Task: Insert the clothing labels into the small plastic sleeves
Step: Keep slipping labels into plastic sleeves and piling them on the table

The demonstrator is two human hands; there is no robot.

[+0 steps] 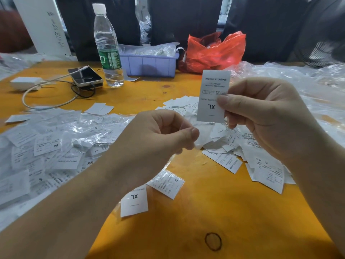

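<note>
Two hands working above the tabletop (214, 202): right hand (265, 118) pinching an XL label (212, 98) upright; left hand (158, 135) pinching what looks like a clear sleeve (200, 136) just below. Insertion seems pending; next, opening the sleeve mouth and aligning the label's lower edge. Filled sleeves (56, 146) piling left.

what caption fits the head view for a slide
Right hand pinches an XL label upright; left hand pinches a clear sleeve over the orange table.

Sleeved labels (46, 146) piled left on desk (214, 202), loose labels (242, 152) right. Bottle (108, 47), phone (85, 76) behind left pile; bin (149, 64) back ctr.
</note>
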